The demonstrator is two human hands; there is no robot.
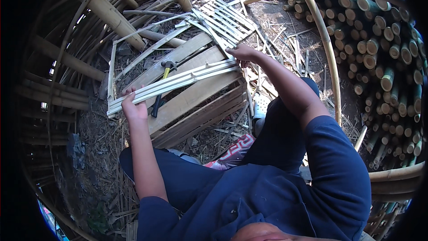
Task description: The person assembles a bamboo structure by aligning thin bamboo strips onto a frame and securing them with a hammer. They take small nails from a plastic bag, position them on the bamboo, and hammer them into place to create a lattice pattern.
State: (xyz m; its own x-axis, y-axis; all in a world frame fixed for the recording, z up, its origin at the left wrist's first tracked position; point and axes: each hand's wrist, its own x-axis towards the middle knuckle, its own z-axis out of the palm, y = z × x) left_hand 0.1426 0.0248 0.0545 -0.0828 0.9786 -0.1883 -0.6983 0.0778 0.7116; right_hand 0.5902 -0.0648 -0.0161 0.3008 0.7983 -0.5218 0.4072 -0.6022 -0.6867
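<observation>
Several pale split-bamboo strips [178, 81], lying side by side, slant across a low wooden crate [203, 96] in front of me. My left hand [134, 106] is closed around their left part, fingertips showing over the far edge. At their right end, my right hand [244, 54] is closed on the strips, with part of its grip hidden. A hammer [166, 72] with a yellow and black handle lies on the crate top; the strips pass over its handle. Beyond the crate, near my right hand, lies a slatted bamboo panel [228, 21], joined to thin strips forming a long frame [149, 59].
A large stack of cut bamboo poles [379, 47] fills the right side. A curved bamboo pole [327, 49] rises between it and me. Thick bamboo posts [104, 11] stand at the far left. Bamboo scraps [307, 64] litter the ground. A red and white printed sack [236, 149] lies between my legs.
</observation>
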